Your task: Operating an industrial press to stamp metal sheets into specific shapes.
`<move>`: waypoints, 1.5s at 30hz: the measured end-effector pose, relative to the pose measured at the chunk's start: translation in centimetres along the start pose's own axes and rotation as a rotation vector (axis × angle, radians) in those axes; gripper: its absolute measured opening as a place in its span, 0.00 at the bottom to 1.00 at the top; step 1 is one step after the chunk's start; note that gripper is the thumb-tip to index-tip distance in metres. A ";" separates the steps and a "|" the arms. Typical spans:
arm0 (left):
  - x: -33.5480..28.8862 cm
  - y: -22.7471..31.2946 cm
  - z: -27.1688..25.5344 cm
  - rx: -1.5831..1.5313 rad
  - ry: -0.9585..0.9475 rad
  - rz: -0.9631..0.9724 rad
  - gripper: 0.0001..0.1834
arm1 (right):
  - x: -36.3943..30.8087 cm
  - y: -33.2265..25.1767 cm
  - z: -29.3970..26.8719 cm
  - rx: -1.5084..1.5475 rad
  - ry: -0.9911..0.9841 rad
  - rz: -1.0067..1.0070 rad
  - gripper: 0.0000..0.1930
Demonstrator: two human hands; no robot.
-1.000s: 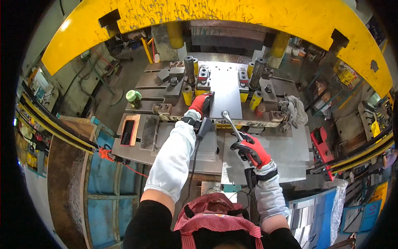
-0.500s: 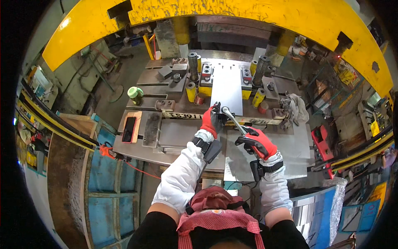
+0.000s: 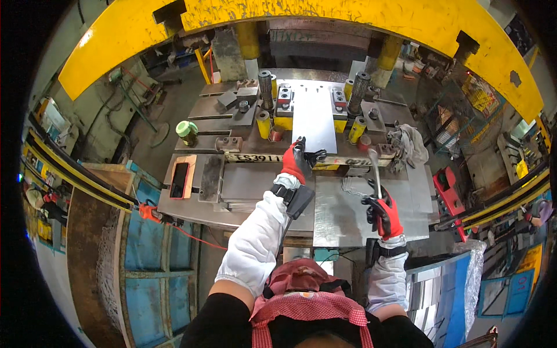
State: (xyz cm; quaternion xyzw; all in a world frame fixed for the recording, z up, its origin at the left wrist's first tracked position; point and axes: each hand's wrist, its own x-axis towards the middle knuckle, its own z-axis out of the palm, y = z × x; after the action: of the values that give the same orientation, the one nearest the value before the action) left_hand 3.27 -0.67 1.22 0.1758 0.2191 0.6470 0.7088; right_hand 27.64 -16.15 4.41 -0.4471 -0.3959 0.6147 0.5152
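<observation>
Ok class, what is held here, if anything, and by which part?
The right hand grips a metal tool by its near end. Whether the left hand holds the metal sheet is unclear.

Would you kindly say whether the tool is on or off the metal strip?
Off: the right hand holds the tool apart, right of the metal strip.

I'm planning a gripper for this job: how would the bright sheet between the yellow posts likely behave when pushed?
The sheet looks like flat, straight-edged metal, so it is probably fairly stiff. Its smooth, shiny face suggests it could slip under gloved fingers. Lying broad and flat, it seems more apt to slide than roll or tip.
</observation>
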 end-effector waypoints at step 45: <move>0.5 0.6 -0.3 -0.046 0.040 -0.114 0.21 | 0.5 13.6 -8.8 0.320 0.616 -0.095 0.21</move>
State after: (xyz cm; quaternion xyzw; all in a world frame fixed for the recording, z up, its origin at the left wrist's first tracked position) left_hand 2.66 -0.11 1.23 0.1339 0.2279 0.6139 0.7438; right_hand 32.23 -17.59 -11.11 -0.5063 -0.1409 0.4804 0.7022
